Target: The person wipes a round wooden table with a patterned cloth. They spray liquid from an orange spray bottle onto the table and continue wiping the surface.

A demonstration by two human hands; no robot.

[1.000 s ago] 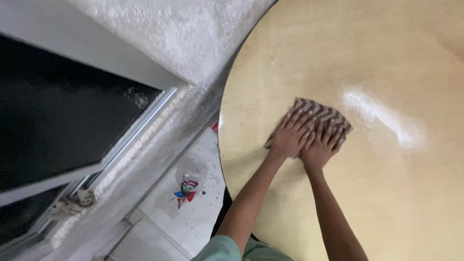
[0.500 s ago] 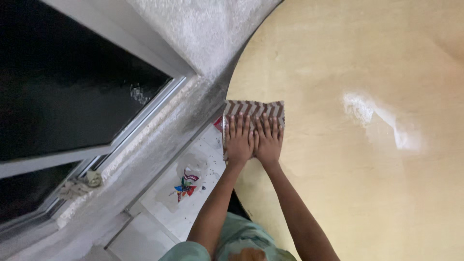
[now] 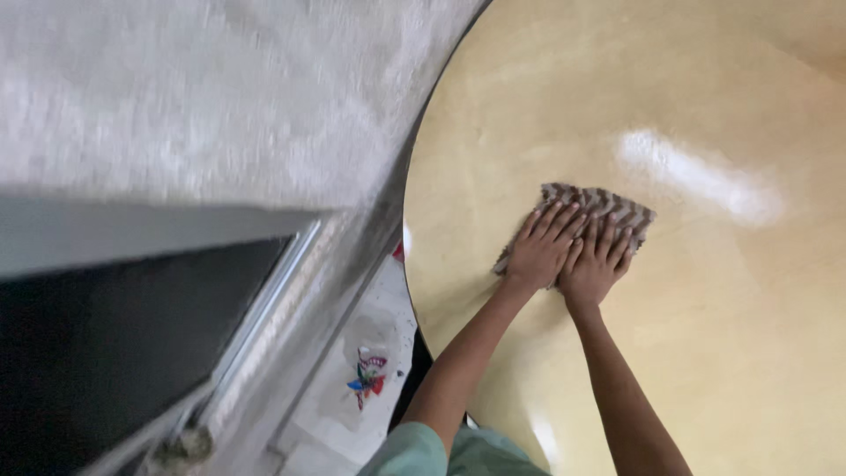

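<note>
A brown and white zigzag-patterned cloth (image 3: 608,205) lies flat on a round, glossy light wooden table (image 3: 705,335). My left hand (image 3: 540,248) and my right hand (image 3: 597,262) press down on the cloth side by side, palms flat and fingers spread, touching each other. The cloth's far edge shows beyond my fingertips; most of it is hidden under my hands. Both hands sit on the table's left part, a little in from its rim.
Left of the table a rough white wall (image 3: 220,97) holds a dark window with a pale frame (image 3: 264,300). Below, on the pale floor, lies a small colourful wrapper (image 3: 367,372). A bright glare patch (image 3: 696,176) lies on the table beyond the cloth.
Half a second ago my hands and the cloth were at the table's left rim; they have slid right, back onto the tabletop. The camera view has shifted too.
</note>
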